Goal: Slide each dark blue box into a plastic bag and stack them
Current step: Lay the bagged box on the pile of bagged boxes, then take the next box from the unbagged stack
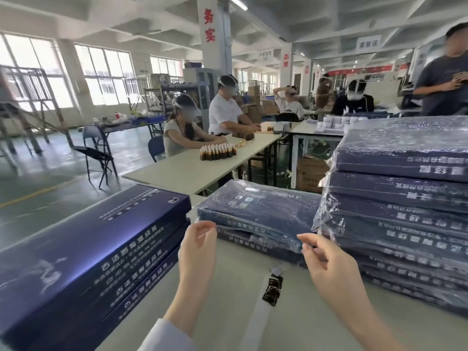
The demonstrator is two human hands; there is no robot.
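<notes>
A stack of unbagged dark blue boxes (83, 252) lies on the left of the table. Straight ahead sits a low pile of two bagged boxes (255, 211). On the right rises a tall stack of bagged boxes (402, 198). My left hand (197, 247) hovers just in front of the low pile's near left corner, fingers loosely curled and holding nothing. My right hand (321, 262) hovers at the pile's near right corner, beside the tall stack, fingers relaxed and empty.
The pale table (228, 312) carries a small strip of dark sachets (273, 287) between my forearms. Beyond it, people sit at a long white table (192, 171) with rows of brown bottles (217, 152). A folding chair (96, 153) stands on the green floor at left.
</notes>
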